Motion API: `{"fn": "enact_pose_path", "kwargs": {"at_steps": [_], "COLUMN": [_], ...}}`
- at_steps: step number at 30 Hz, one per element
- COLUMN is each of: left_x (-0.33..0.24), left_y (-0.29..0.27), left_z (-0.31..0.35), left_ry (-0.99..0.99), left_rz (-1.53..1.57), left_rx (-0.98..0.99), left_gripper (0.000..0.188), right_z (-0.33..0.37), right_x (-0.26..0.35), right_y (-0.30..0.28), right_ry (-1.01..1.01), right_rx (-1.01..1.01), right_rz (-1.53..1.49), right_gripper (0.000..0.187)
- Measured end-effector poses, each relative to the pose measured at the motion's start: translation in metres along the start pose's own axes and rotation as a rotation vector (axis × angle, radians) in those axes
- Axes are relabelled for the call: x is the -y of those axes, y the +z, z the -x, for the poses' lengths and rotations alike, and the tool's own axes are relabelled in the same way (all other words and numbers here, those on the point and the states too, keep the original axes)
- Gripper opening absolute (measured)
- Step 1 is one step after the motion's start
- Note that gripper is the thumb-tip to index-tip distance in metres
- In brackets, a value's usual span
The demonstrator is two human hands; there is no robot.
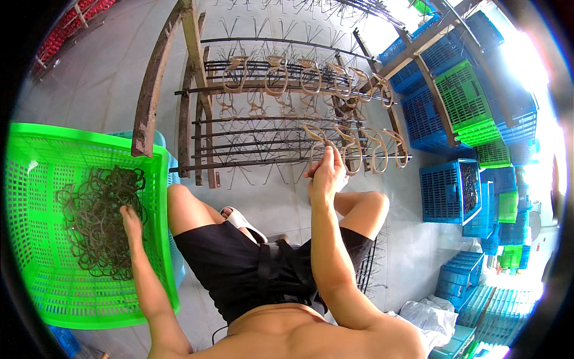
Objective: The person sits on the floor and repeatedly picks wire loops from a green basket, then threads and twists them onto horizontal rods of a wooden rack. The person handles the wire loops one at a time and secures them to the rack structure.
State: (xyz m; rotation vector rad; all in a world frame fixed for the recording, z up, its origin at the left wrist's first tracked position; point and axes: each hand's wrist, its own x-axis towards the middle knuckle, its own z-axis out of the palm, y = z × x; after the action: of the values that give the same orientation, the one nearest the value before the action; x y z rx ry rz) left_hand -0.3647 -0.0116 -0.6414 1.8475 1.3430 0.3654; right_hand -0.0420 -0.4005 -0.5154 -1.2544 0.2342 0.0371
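My left hand (131, 222) reaches into a green plastic basket (89, 312), its fingertips on a tangled pile of dark loop-shaped pieces (98, 224); what lies under the fingers is hidden. In front of me stands a rack with dark horizontal bars (239, 165) that carry thin bent wire hooks. My right hand (326, 173) is raised to its lower front bar. The fingers are closed in a pinch on a tan loop-shaped piece (313, 133) that hangs there. Just right of that hand, several similar tan loops (376, 152) hang in a row.
Rusty angled posts (156, 84) frame the rack. More tan loops (276, 76) hang on a farther bar. Blue crates (441, 194) and green crates (463, 102) are stacked at the right. White plastic bags (427, 317) lie at the lower right. Red netted goods (60, 39) stand far left.
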Motion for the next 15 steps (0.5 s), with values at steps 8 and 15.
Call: {"fn": "enact_pose_path", "kwargs": {"at_steps": [8,15], "left_x": [-0.03,-0.075], "left_y": [-0.031,0.008], "left_z": [0.015,0.06], "left_ry": [0.082,0.057], "left_rz": [0.394,0.177], "left_rx": [-0.085,-0.041], "left_gripper": [0.036,0.038], "right_z": [0.021,0.005], "right_x": [0.003,0.006], "right_y": [0.008,-0.006], "right_ry": [-0.06,-0.136], "right_rx": [0.047,0.044], "right_rz": [0.26,0.422], "right_gripper": [0.023,0.021]}}
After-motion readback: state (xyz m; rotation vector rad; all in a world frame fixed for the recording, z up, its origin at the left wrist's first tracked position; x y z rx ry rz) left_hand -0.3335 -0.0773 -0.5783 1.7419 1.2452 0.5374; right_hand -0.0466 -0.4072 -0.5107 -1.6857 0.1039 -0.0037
